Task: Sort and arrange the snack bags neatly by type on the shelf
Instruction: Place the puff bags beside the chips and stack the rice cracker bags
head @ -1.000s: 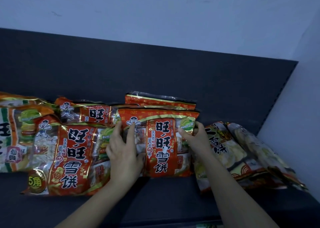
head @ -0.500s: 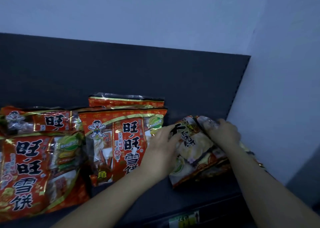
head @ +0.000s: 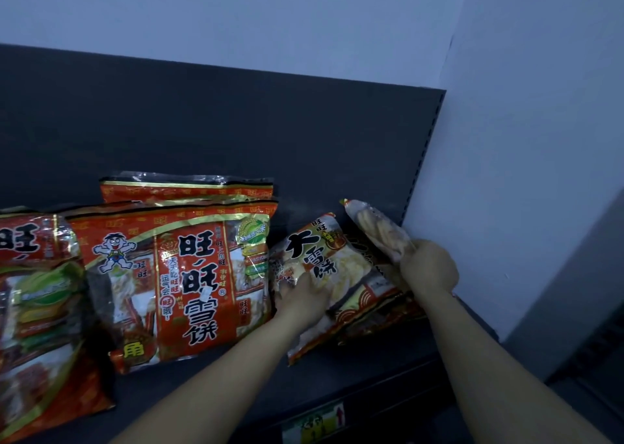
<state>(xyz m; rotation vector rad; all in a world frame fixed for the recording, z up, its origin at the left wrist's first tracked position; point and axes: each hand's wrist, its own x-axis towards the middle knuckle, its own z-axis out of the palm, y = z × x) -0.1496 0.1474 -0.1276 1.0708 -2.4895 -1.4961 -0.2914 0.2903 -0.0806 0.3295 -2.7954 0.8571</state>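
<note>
On the dark shelf [head: 354, 376], a pale rice-cracker bag [head: 334, 274] with black characters lies tilted at the right. My left hand [head: 300, 295] rests on its lower left part. My right hand [head: 429, 268] grips the rightmost cracker bag [head: 374, 227], which leans against the pale bag by the wall. A red snow-cracker bag [head: 189, 281] stands in the middle with another red bag [head: 185, 187] behind it. More red bags [head: 40, 308] lie at the left.
The shelf's dark back panel [head: 236, 133] rises behind the bags. A pale wall [head: 523, 139] closes the right end. A price label [head: 314, 423] sits on the shelf's front edge. Bare shelf shows in front of the bags.
Both hands left the middle red bag and moved right to the pale bags. My view swung right. My right hand now grips the rightmost bag, raised on its edge.
</note>
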